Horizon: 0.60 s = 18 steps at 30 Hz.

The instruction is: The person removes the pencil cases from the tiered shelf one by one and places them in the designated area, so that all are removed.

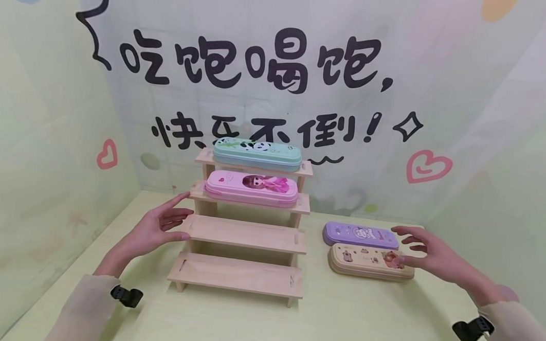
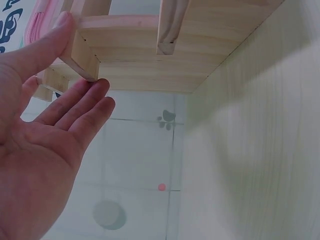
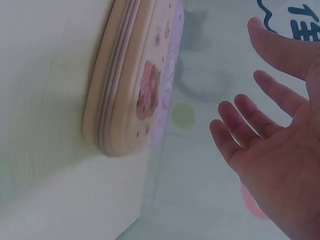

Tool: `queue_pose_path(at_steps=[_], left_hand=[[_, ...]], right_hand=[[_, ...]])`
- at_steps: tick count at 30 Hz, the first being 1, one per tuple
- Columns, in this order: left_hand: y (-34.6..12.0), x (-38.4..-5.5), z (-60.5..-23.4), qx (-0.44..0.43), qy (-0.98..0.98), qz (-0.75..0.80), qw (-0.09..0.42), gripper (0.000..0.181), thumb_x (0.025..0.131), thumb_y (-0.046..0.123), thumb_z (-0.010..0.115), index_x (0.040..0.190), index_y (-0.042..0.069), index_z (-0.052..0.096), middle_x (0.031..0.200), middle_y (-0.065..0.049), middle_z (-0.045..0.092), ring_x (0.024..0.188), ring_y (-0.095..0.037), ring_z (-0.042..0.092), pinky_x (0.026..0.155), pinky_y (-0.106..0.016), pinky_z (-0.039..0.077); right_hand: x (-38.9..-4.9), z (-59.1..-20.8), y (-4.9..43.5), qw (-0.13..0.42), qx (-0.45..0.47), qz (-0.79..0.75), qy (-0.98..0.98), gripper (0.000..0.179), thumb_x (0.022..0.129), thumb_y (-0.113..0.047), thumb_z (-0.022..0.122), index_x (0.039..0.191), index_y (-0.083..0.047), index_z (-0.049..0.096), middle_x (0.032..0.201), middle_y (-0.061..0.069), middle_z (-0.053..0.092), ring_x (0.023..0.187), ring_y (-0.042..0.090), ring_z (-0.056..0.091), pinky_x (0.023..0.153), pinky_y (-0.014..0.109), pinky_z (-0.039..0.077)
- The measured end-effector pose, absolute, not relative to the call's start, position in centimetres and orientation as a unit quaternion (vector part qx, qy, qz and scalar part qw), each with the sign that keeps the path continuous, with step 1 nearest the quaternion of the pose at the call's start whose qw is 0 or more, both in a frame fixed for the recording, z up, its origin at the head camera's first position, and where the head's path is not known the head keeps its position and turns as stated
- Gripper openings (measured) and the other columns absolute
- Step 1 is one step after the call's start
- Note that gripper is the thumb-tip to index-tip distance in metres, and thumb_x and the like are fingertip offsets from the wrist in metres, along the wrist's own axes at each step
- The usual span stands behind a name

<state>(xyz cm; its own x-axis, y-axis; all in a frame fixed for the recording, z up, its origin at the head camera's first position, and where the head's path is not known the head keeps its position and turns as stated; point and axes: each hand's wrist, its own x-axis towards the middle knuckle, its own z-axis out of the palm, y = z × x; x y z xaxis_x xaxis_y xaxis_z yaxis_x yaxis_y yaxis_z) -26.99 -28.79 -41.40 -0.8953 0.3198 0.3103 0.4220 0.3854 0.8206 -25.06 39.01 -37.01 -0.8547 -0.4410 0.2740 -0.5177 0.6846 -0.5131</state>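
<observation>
The rounded cream case [image 1: 363,260], brown-printed, was set on the table [image 1: 357,324], the purple case [image 1: 344,233] behind it partly hidden. The four-tiered wooden rack [image 1: 246,234] was touched by the left hand [image 1: 153,230], fingers loosely extended; the right hand [image 1: 444,255] was held empty, fingers apart, near the cream case.

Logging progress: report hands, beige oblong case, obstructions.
Left hand touching tiered pale-wood stand. Right hand empty, near beige oblong case. Purple oblong case behind it; nothing blocking.

A table [image 1: 353,319] bears a purple case [image 1: 344,234], a beige case [image 1: 365,263] and a stand [image 1: 237,277] bearing a green case [image 1: 257,157] a tier above a pink case [image 1: 232,189].
</observation>
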Motion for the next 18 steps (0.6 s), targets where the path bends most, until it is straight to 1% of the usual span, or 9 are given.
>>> queue_pose_path(at_steps=[2,4,7,10,12,14,16,18], left_hand=[[-28.8,-26.9,-41.4,-0.224,-0.829,-0.510,0.049,0.101,0.088,0.011,0.088,0.169,0.023,0.029,0.146,-0.027,0.058,0.134,-0.047,0.055,0.110,-0.046,0.047],[-28.8,-26.9,-41.3,-0.222,-0.828,-0.512,0.047,0.101,0.087,0.011,0.088,0.169,0.024,0.029,0.146,-0.026,0.058,0.135,-0.046,0.055,0.110,-0.047,0.046],[-28.9,-26.9,-41.4,-0.218,-0.829,-0.514,0.044,0.101,0.087,0.011,0.088,0.169,0.025,0.030,0.146,-0.026,0.058,0.135,-0.046,0.055,0.110,-0.048,0.046],[-29.0,-26.9,-41.5,-0.218,-0.830,-0.511,0.044,0.102,0.087,0.011,0.088,0.169,0.024,0.029,0.146,-0.026,0.057,0.135,-0.046,0.055,0.110,-0.049,0.046],[-29.0,-26.9,-41.5,-0.218,-0.829,-0.513,0.043,0.102,0.087,0.011,0.089,0.169,0.024,0.029,0.147,-0.026,0.057,0.135,-0.046,0.055,0.110,-0.048,0.046],[-29.0,-27.0,-41.5,-0.217,-0.829,-0.513,0.044,0.102,0.086,0.011,0.089,0.169,0.025,0.030,0.147,-0.026,0.057,0.135,-0.045,0.055,0.110,-0.047,0.047],[-28.9,-27.0,-41.5,-0.218,-0.830,-0.512,0.043,0.102,0.087,0.012,0.089,0.169,0.026,0.029,0.147,-0.026,0.057,0.135,-0.045,0.055,0.110,-0.045,0.047],[-28.9,-27.0,-41.5,-0.216,-0.829,-0.515,0.041,0.103,0.086,0.012,0.089,0.168,0.027,0.030,0.148,-0.026,0.057,0.136,-0.044,0.055,0.110,-0.043,0.048]], right_hand=[[-25.0,-36.2,37.6,0.063,0.270,0.298,-0.913,0.066,0.087,-0.007,0.087,0.145,0.002,0.056,0.138,0.012,0.059,0.111,0.000,0.057,0.094,0.020,0.055],[-25.1,-35.4,36.1,0.060,0.275,0.299,-0.912,0.064,0.089,-0.010,0.086,0.145,0.001,0.056,0.138,0.013,0.061,0.111,0.003,0.059,0.095,0.020,0.055],[-25.4,-34.6,33.8,0.055,0.280,0.319,-0.904,0.061,0.091,-0.010,0.084,0.145,0.001,0.057,0.136,0.014,0.064,0.112,0.014,0.063,0.095,0.020,0.055],[-26.1,-34.1,31.5,0.041,0.278,0.340,-0.897,0.062,0.094,-0.015,0.082,0.148,-0.002,0.055,0.138,0.014,0.064,0.117,0.024,0.063,0.097,0.018,0.053],[-26.7,-33.9,30.0,0.037,0.281,0.351,-0.892,0.063,0.095,-0.017,0.081,0.150,-0.002,0.054,0.140,0.015,0.063,0.121,0.031,0.062,0.103,0.027,0.054],[-27.4,-33.6,28.5,0.037,0.287,0.357,-0.888,0.064,0.096,-0.018,0.081,0.151,-0.003,0.053,0.143,0.015,0.061,0.124,0.035,0.061,0.108,0.039,0.053],[-28.0,-33.3,27.0,0.039,0.293,0.360,-0.885,0.065,0.096,-0.019,0.081,0.151,-0.003,0.052,0.144,0.016,0.061,0.126,0.036,0.060,0.111,0.051,0.050],[-28.6,-33.1,25.7,0.040,0.298,0.362,-0.882,0.066,0.095,-0.019,0.082,0.151,-0.003,0.052,0.144,0.016,0.061,0.127,0.038,0.060,0.111,0.058,0.048]])
